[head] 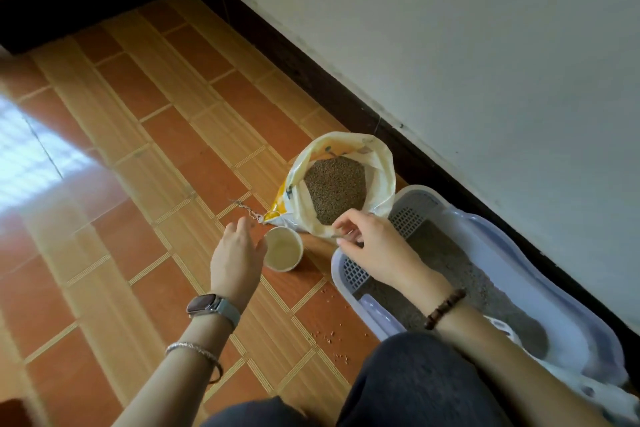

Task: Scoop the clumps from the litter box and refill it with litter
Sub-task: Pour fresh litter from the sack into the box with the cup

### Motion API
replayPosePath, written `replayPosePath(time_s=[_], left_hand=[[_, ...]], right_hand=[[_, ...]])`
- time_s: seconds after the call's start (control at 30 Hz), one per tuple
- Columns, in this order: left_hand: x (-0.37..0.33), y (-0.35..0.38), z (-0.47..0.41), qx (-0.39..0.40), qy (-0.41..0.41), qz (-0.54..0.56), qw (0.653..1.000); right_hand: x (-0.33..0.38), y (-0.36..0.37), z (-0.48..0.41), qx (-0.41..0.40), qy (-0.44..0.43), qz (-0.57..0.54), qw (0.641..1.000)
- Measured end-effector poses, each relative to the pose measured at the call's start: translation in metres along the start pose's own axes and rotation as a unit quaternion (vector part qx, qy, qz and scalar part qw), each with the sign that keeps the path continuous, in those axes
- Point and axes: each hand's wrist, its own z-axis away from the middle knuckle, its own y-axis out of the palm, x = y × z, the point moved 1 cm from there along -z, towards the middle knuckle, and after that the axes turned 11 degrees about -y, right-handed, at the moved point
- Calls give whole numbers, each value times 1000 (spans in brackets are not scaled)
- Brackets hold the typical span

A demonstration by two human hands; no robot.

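Presently, the open litter bag (346, 184) is the reference. Litter box (491, 232) lies just beside it, rightward; cup (284, 250) sits just before it. Left hand (237, 253) is beside the cup, fingers relaxed. Right hand (374, 246) has its fingers curled at the bag's near rim; grip cannot be determined.

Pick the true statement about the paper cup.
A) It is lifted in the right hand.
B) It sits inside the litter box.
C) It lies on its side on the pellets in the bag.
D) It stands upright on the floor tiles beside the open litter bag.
D: the cup stands upright on the floor, close to the open bag and outside the litter box.
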Motion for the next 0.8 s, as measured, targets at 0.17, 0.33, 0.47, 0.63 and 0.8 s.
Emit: replayPosePath(time_s=[0.17,0.33,0.47,0.63,0.8], left_hand=[[15,13,0,34,-32,-20,999],[12,19,-2,37,-40,-27,998],[8,18,-1,16,-42,-25,999],[4,2,9,-11,-25,-21,999],[6,-21,21,-29,-14,-3,999]], right_hand=[[5,6,-9,-33,-23,2,999],[10,11,-13,-22,-33,0,999],[6,8,-10,-27,-28,-24,999],[4,3,-8,-21,-9,-105,994],[13,9,-11,17,3,-164,986]])
